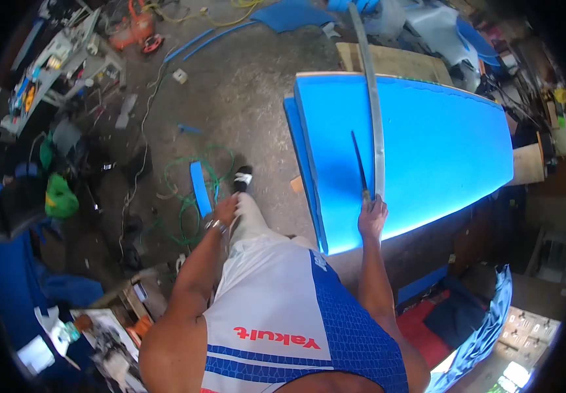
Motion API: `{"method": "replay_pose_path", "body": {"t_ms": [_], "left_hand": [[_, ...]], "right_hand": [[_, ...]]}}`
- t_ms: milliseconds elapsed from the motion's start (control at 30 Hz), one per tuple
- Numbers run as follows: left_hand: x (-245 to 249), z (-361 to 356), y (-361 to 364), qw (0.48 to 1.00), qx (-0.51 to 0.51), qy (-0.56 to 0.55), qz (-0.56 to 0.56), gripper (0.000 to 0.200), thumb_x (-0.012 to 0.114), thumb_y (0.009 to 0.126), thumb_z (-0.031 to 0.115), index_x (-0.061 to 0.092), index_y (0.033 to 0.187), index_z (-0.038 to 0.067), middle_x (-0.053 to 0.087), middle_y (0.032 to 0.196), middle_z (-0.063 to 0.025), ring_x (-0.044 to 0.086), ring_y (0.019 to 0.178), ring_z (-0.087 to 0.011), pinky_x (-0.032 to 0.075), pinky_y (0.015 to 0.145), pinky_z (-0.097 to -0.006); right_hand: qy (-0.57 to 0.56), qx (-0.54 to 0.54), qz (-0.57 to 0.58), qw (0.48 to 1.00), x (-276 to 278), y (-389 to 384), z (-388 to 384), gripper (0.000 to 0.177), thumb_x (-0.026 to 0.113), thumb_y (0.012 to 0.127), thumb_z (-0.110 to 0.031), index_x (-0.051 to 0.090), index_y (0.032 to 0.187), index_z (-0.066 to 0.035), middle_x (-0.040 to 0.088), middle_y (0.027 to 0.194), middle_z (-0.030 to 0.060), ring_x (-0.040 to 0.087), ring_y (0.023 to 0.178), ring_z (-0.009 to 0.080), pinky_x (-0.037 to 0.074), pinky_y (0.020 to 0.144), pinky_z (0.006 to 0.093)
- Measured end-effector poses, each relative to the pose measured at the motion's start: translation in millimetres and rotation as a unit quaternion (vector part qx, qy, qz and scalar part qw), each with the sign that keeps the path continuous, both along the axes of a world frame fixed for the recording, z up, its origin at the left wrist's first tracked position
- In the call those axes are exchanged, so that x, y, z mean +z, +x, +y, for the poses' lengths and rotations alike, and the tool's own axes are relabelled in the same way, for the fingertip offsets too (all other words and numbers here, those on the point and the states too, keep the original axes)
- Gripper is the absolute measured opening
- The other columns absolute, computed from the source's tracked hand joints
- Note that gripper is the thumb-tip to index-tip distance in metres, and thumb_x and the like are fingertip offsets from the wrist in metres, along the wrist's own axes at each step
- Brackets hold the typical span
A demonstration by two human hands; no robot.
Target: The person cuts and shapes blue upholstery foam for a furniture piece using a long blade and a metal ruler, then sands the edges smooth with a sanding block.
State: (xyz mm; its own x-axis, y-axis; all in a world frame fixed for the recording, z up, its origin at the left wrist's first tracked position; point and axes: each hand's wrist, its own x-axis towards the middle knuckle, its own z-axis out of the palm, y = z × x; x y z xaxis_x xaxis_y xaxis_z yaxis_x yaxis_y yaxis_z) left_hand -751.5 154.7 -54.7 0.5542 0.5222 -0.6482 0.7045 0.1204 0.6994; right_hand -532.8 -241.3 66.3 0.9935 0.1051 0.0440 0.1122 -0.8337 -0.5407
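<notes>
My right hand (373,219) is closed around the handle of a long, thin-bladed knife (359,157) at the near edge of a blue foam sheet (440,144). The dark blade points away from me over the foam. Beside it, a long grey metal bar (376,118) lies across the sheet and runs past its far edge; its near end meets my right fingers. My left hand (226,208), with a watch on the wrist, hangs at my left leg by the light trousers. Its fingers are too unclear to make out.
Another blue layer (296,144) shows under the sheet's left side. Left of my foot lie a blue foam strip (200,188) and a tangled green hose (178,216). A cluttered workbench (54,65) and an orange machine (135,29) stand at the far left. A cable (144,137) crosses the floor.
</notes>
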Motion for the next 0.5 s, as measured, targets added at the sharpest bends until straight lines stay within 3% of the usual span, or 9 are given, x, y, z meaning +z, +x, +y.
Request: {"method": "replay_pose_path", "body": {"t_ms": [33, 67, 100, 167, 200, 267, 300, 500], "left_hand": [[-41.3, 39.2, -29.3, 0.955, -0.197, 0.219, 0.020, 0.057, 0.044, 0.103, 0.051, 0.072, 0.102, 0.002, 0.072, 0.103, -0.0241, 0.068, 0.091, -0.0419, 0.052, 0.077, -0.0522], [-63.1, 67.2, -49.6, 0.955, -0.128, 0.216, 0.156, 0.061, 0.041, 0.102, 0.053, 0.070, 0.103, -0.001, 0.069, 0.101, -0.0298, 0.064, 0.095, -0.0497, 0.050, 0.080, -0.0565], [-107.6, 102.3, -83.0, 0.940, -0.136, 0.210, 0.234, 0.060, 0.038, 0.103, 0.050, 0.069, 0.105, -0.002, 0.070, 0.098, -0.0287, 0.066, 0.097, -0.0487, 0.051, 0.083, -0.0561], [-161.7, 162.1, -136.7, 0.895, -0.249, 0.203, 0.310, 0.048, 0.043, 0.103, 0.042, 0.071, 0.110, 0.004, 0.072, 0.091, -0.0229, 0.070, 0.095, -0.0401, 0.054, 0.081, -0.0522], [-163.1, 187.0, -147.3, 0.866, -0.307, 0.199, 0.341, 0.043, 0.045, 0.103, 0.039, 0.073, 0.112, 0.007, 0.073, 0.088, -0.0200, 0.072, 0.093, -0.0358, 0.055, 0.081, -0.0502], [-105.8, 214.8, -156.6, 0.902, -0.200, 0.126, 0.362, 0.042, 0.047, 0.102, 0.038, 0.072, 0.112, 0.006, 0.073, 0.087, -0.0197, 0.071, 0.092, -0.0349, 0.055, 0.080, -0.0494], [-85.0, 234.8, -149.1, 0.909, -0.183, 0.116, 0.357, 0.042, 0.048, 0.102, 0.038, 0.072, 0.112, 0.006, 0.073, 0.087, -0.0196, 0.071, 0.092, -0.0345, 0.055, 0.080, -0.0491], [-49.2, 363.9, -28.1, 0.913, -0.228, 0.135, 0.311, 0.041, 0.052, 0.100, 0.037, 0.071, 0.111, 0.003, 0.072, 0.086, -0.0187, 0.070, 0.088, -0.0318, 0.054, 0.078, -0.0468]], "right_hand": [[-0.077, 0.001, -0.082, 0.994, 2.7, -3.2, 7.5, 0.049, 0.062, 0.096, -0.027, 0.052, 0.139, -0.005, 0.057, 0.123, 0.0203, 0.055, 0.114, 0.0373, 0.045, 0.095, 0.0507], [-0.156, -0.002, -0.162, 0.974, 5.6, -4.7, 18.3, 0.051, 0.063, 0.095, -0.025, 0.051, 0.141, -0.006, 0.055, 0.126, 0.0205, 0.054, 0.117, 0.0395, 0.045, 0.096, 0.0525], [-0.174, -0.012, -0.145, 0.974, 13.0, -6.9, 34.8, 0.053, 0.064, 0.094, -0.024, 0.049, 0.142, -0.007, 0.053, 0.130, 0.0194, 0.052, 0.118, 0.0407, 0.043, 0.097, 0.0539], [-0.221, -0.039, -0.059, 0.973, 14.3, -8.3, 63.1, 0.055, 0.063, 0.094, -0.026, 0.046, 0.143, -0.007, 0.048, 0.141, 0.0173, 0.049, 0.125, 0.0406, 0.042, 0.100, 0.0543], [-0.237, -0.062, -0.050, 0.968, 0.3, -0.9, 76.6, 0.055, 0.062, 0.095, -0.027, 0.045, 0.144, -0.007, 0.047, 0.142, 0.0177, 0.048, 0.128, 0.0403, 0.041, 0.102, 0.0544], [-0.282, -0.101, -0.003, 0.954, -15.8, -19.5, 93.0, 0.055, 0.060, 0.097, -0.028, 0.044, 0.145, -0.008, 0.046, 0.146, 0.0185, 0.045, 0.133, 0.0397, 0.040, 0.105, 0.0546], [-0.289, -0.119, 0.075, 0.947, -9.1, -19.6, 104.2, 0.057, 0.057, 0.098, -0.027, 0.041, 0.148, -0.006, 0.039, 0.153, 0.0165, 0.041, 0.140, 0.0361, 0.041, 0.105, 0.0541], [-0.224, -0.267, 0.200, 0.916, -16.2, -3.6, 137.8, 0.065, 0.054, 0.094, -0.017, 0.032, 0.154, -0.002, 0.027, 0.162, 0.0168, 0.026, 0.150, 0.0362, 0.038, 0.111, 0.0551]]}}
